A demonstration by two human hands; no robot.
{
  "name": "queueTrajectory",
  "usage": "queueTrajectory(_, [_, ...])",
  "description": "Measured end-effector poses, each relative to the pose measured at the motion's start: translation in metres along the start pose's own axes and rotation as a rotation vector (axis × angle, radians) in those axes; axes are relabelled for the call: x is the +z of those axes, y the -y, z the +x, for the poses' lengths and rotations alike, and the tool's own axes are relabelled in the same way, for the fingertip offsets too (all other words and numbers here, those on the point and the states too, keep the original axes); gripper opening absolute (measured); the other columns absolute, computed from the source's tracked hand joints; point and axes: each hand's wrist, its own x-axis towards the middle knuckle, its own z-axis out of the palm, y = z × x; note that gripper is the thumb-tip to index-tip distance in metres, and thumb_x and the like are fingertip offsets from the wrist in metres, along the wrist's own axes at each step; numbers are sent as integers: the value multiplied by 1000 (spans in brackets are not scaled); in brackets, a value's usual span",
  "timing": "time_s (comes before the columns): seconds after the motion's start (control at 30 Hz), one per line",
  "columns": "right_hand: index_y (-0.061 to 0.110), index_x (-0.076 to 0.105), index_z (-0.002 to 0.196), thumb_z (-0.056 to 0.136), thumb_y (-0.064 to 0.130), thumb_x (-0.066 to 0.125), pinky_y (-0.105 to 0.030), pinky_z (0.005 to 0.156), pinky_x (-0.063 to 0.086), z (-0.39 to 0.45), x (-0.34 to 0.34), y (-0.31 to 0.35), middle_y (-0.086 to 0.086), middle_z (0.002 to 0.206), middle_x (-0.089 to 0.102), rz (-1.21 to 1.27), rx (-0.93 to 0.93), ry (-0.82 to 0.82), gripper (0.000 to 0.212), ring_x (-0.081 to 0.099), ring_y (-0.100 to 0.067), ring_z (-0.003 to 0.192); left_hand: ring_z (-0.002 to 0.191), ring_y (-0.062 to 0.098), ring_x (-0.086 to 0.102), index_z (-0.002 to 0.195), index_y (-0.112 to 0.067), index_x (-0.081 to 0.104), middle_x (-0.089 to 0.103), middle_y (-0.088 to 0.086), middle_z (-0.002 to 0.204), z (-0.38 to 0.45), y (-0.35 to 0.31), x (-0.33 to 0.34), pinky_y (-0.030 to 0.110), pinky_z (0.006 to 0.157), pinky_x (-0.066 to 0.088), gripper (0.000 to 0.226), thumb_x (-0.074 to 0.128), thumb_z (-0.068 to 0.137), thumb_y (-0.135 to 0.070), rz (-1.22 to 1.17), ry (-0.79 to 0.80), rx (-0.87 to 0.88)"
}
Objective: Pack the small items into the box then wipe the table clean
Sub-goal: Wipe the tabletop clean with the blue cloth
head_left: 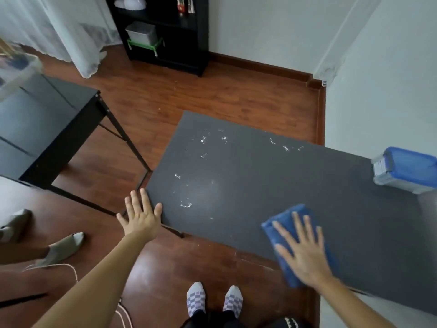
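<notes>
A dark grey table (272, 185) lies below me with white smudges (203, 139) scattered over its far and left parts. My right hand (305, 252) presses flat, fingers spread, on a folded blue cloth (287, 220) at the table's near edge. At the table's near left corner my left hand (140, 216) rests with fingers spread and nothing in it. A clear box with a blue lid (406, 170) stands shut at the table's right end.
A second black table (45, 129) stands to the left with a clear tub (16, 72) on it. A black shelf unit (165, 31) is against the far wall. Another person's shoes (59, 249) are at the left, my socked feet (214, 299) below.
</notes>
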Motion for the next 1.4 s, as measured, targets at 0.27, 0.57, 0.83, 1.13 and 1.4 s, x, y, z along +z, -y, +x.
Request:
queueTrajectory(0.27, [50,12,150,93,65,29,-71,113,5,145,-33,79,-20,163,2,143,376,-77,62,-1,-49,147,147,23,-23,150,-26,-17,-23,2,160,-2,1,2,60,116,-4,68,9,96,-57,-34,-37,42])
queueTrajectory(0.57, [48,13,151,97,64,22,-67,112,21,52,11,163,-9,165,10,-84,-355,-53,57,9,-39,150,146,22,-25,147,-30,-24,-28,2,159,-2,5,-3,60,115,-7,64,8,97,-55,-42,49,61])
queueTrajectory(0.83, [53,-7,147,91,69,12,-71,112,11,107,-28,119,-20,163,-3,12,188,4,61,-2,-48,147,145,24,-28,146,-29,-27,-30,3,158,-1,5,3,60,114,-9,63,3,97,-54,-46,0,82])
queueTrajectory(1.13, [56,10,148,94,58,32,-74,110,8,145,-13,251,-22,162,6,-40,-245,-100,58,4,-52,146,145,23,-28,147,-31,-25,-29,1,158,0,11,6,59,114,-10,62,5,98,-54,-49,10,91])
queueTrajectory(1.4, [54,10,148,94,68,12,-70,112,18,48,-6,89,-9,165,3,-74,-192,-1,56,2,-41,150,144,23,-30,145,-31,-28,-31,2,157,-2,8,2,59,115,-9,61,4,98,-53,-59,18,101])
